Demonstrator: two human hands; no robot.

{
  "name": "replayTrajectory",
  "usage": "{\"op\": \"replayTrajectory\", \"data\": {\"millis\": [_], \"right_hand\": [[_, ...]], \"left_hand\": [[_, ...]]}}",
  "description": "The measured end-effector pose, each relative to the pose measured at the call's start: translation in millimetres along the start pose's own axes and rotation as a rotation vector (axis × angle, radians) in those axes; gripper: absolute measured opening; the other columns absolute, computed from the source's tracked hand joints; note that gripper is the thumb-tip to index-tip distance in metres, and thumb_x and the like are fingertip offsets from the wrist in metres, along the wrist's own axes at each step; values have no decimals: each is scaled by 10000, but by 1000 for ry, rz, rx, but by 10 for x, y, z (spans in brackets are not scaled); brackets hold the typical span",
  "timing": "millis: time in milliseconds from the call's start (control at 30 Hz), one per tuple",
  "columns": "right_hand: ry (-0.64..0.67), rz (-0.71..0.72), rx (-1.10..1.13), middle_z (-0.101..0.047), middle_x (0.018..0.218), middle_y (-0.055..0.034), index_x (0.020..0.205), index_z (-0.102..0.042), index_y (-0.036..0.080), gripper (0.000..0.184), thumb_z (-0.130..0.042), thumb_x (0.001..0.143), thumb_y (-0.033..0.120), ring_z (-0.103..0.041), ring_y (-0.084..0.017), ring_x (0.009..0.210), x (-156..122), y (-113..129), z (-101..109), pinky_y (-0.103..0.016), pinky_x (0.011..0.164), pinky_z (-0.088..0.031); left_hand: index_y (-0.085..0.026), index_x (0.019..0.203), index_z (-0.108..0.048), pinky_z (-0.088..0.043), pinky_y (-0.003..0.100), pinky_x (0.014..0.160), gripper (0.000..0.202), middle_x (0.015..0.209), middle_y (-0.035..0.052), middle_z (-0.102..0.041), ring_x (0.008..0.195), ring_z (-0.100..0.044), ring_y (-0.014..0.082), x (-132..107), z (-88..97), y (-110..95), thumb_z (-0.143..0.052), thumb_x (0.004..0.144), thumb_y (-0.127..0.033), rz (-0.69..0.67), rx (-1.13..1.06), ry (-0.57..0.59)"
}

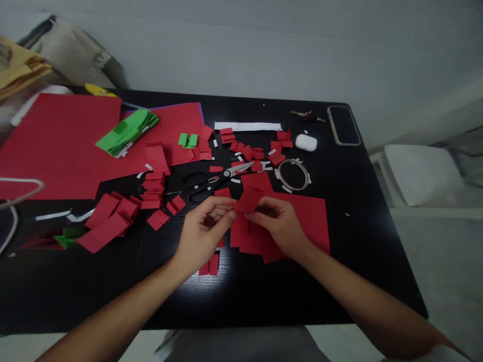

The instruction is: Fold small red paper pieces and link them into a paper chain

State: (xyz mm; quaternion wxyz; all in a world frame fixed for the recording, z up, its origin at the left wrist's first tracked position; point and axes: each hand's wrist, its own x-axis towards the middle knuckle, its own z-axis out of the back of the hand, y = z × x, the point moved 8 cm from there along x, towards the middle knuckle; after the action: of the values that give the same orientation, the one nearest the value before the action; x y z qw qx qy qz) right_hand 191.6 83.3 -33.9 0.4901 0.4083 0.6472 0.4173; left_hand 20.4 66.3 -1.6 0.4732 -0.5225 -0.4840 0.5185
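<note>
Both hands meet over the middle of a black table (264,296). My left hand (204,232) and my right hand (278,227) pinch a small folded red paper piece (248,201) between their fingertips, just above a red paper sheet (309,216) lying flat. Black-handled scissors (211,183) lie shut just beyond the hands. Several small folded red pieces (113,218) are heaped to the left of my left hand.
A large red sheet (56,146) and a stack of green strips (126,133) lie at the left. A tape roll (293,174), a white earbud case (306,143), a phone (342,125) and a white strip (247,126) sit at the back. Red scraps (249,151) are scattered.
</note>
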Motion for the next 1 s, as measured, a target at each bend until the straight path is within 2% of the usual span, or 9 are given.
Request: {"op": "replayTrajectory", "data": {"millis": [67, 200, 400, 700, 1000], "right_hand": [[23, -63, 55, -758, 807, 3, 819, -807, 230, 153, -899, 711, 284, -683, -166, 760, 2, -60, -11, -303, 776, -550], [57, -142, 139, -751, 816, 9, 846, -813, 234, 161, -908, 720, 263, -682, -157, 767, 6, -143, -22, -285, 769, -535], [49, -97, 103, -758, 827, 2, 843, -816, 242, 159, -908, 719, 281, -687, -174, 796, 11, -104, -14, -312, 797, -538], [-9, -57, -33, -762, 824, 0, 802, -798, 230, 192, -919, 682, 318, -682, -173, 782, -7, -21, 2, -318, 789, -543], [-23, -30, -142, -767, 828, -17, 827, -779, 215, 173, -872, 726, 320, -700, -189, 778, -1, -23, 34, -333, 779, -557]], "left_hand": [[-183, 1023, -755, -569, 213, 703, 168, 865, 12, -768, 776, -701, 119, -2, -21, -6, -740, 856, -182, 15, -45, 28], [-185, 974, -746, -550, 198, 593, 112, 782, -14, -725, 676, -661, 104, -5, -47, -16, -715, 866, -176, 37, -71, 65], [-185, 951, -732, -535, 203, 556, 99, 674, -47, -654, 590, -608, 92, 14, -46, -7, -715, 854, -173, 34, -69, 56], [-191, 916, -700, -508, 205, 589, 84, 748, -21, -712, 622, -615, 98, 10, -23, 67, -726, 837, -201, 24, 31, 18], [-191, 917, -713, -525, 217, 640, 111, 752, -13, -735, 653, -655, 114, 18, -39, 143, -762, 820, -217, 53, 73, 47]]}}
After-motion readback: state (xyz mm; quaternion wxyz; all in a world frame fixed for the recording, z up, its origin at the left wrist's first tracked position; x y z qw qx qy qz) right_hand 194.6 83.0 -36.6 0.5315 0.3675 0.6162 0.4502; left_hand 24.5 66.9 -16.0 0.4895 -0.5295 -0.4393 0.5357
